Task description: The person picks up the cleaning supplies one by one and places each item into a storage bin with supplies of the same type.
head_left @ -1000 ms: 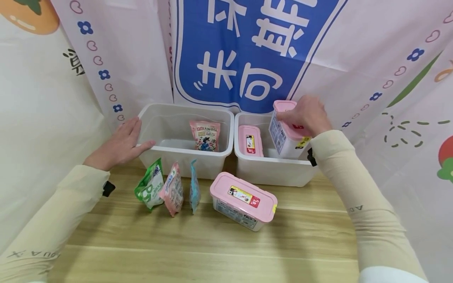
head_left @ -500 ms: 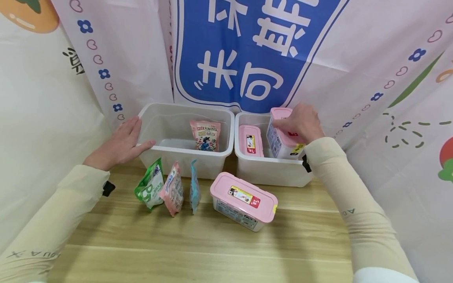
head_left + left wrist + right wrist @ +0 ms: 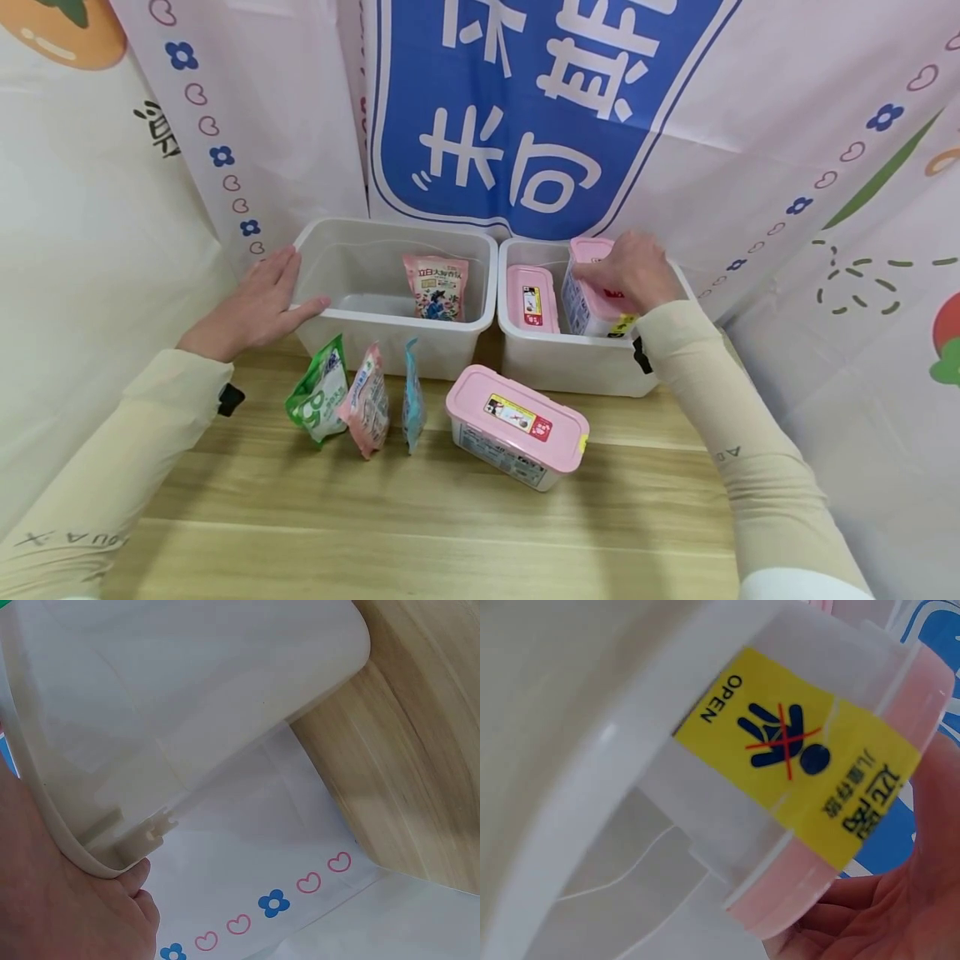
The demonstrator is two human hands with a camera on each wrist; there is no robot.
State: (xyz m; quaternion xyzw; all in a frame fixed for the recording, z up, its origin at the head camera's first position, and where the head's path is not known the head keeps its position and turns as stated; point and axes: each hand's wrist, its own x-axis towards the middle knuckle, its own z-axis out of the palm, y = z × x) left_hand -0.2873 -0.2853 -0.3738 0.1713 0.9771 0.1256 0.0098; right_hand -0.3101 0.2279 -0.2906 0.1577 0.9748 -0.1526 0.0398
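Observation:
My right hand (image 3: 637,271) grips a white plastic box with a pink lid (image 3: 579,302), thumb on one side of the lid and fingers on the other. This box is tilted partly inside the right white bin (image 3: 577,367), beside a matching pink-lidded box (image 3: 532,279). Close up in the right wrist view, the held box's yellow warning label (image 3: 795,754) faces the bin rim. My left hand (image 3: 251,308) rests on the corner of the left bin (image 3: 390,343), fingers straight along its side and thumb over the front rim. That bin contains a pink printed pouch (image 3: 437,287).
Before the bins, a green bag (image 3: 324,398), a pink bag (image 3: 367,404) and a thin blue bag (image 3: 412,400) stand on the wooden table (image 3: 420,542). Another pink-lidded box (image 3: 517,417) sits right of them. A printed cloth (image 3: 442,200) hangs directly behind the bins.
My right hand has lowered the pink-lidded box deeper into the right bin and shifted it slightly left. My left hand has stayed on the left bin.

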